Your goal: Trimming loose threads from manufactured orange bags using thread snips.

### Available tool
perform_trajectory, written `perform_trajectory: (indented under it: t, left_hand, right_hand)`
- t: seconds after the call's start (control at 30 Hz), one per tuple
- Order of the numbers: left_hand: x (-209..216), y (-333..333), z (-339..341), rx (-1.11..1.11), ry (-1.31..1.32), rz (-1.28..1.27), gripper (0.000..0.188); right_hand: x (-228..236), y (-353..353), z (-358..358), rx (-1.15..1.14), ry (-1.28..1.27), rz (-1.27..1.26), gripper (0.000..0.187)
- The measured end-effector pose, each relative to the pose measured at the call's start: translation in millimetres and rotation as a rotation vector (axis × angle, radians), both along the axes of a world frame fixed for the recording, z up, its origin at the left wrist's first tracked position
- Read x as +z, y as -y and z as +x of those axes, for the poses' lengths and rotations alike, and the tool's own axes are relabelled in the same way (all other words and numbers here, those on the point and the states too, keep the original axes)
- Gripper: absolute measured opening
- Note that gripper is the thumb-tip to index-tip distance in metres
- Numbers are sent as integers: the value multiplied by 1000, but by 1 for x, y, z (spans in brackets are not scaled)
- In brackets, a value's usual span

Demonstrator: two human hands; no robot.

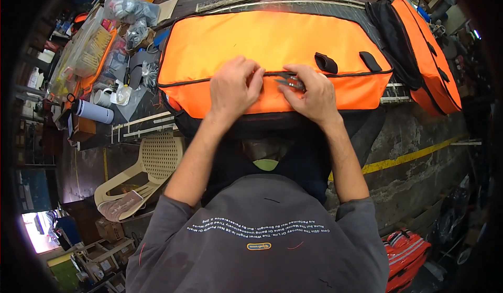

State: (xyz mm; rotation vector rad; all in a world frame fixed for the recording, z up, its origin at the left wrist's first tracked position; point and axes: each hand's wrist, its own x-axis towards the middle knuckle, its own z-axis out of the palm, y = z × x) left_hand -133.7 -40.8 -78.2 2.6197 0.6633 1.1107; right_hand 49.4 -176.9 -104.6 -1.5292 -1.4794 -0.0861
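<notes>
A bright orange bag (230, 41) with black piping lies in front of me, its long front seam running left to right under my hands. My right hand (314, 95) is closed around small metal thread snips (291, 81), whose blades point left along the seam. Just left of the blades, my left hand (233, 91) rests at the same piping with thumb and forefinger pinched together. Whatever is between those fingertips is too small to make out. Two black fabric loops (326, 63) stand on the bag's top panel, right of my right hand.
A second orange and black bag (427, 57) leans at the table's right end. On the left are a white bottle (94, 112), a mug (103, 97) and plastic boxes (93, 52). A beige plastic chair (157, 159) stands at lower left; a red bag (406, 259) lies at lower right.
</notes>
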Motion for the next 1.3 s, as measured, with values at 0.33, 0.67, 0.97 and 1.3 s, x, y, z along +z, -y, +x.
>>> perform_trajectory:
  t: [0.33,0.67,0.97,1.3]
  left_hand:
    - [34,-74,28,-560,-547,-3,11]
    - [28,-90,36,-620,-575,-14,17]
    - [20,-83,48,-639,-678,272,11]
    - [16,-86,26,-591,-321,-93,13]
  right_hand:
    - [-36,-16,4,-207,314,67,15]
    - [-49,-15,3,-226,323,114,18]
    - [-55,-17,3,-231,293,89,21]
    - [-8,-3,-26,-274,-121,-129,17]
